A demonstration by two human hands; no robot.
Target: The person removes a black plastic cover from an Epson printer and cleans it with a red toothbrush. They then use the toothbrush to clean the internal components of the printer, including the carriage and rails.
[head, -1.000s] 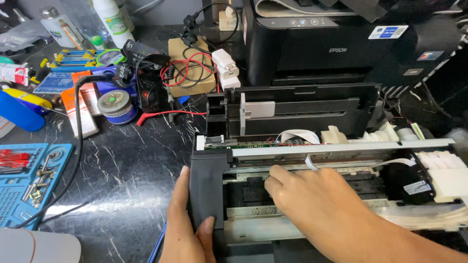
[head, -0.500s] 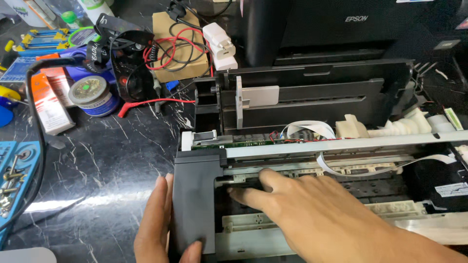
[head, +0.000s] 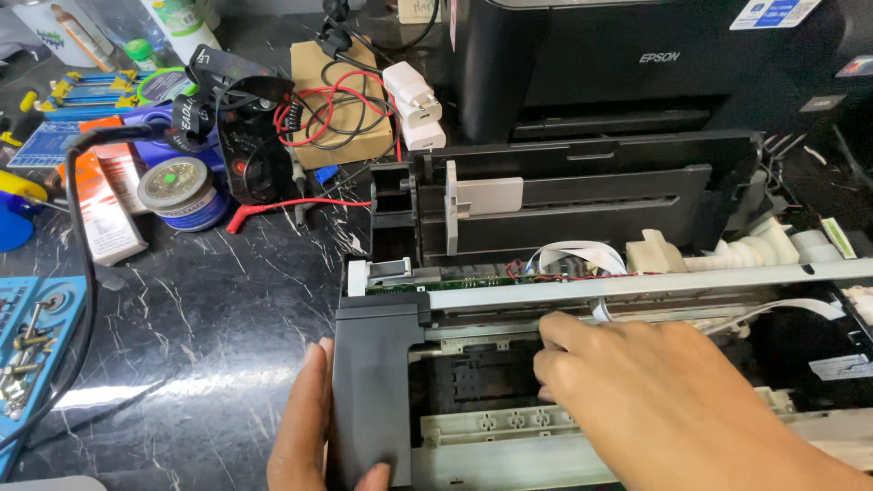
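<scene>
The left hand [head: 309, 427] clasps the open printer's [head: 373, 382] nine-o'clock side to steady it while the right hand [head: 655, 400], fingers loosely curled and empty, probes inside.

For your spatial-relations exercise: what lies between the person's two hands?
In the head view, the opened printer's black left side panel lies between the left hand and the right hand.

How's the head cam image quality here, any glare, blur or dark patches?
Head view: mostly sharp; a bright glare streak lies on the dark marble tabletop left of the left hand. The right hand is slightly soft and shades the open printer interior beneath it. The black printer behind loses detail in shadow.
</scene>
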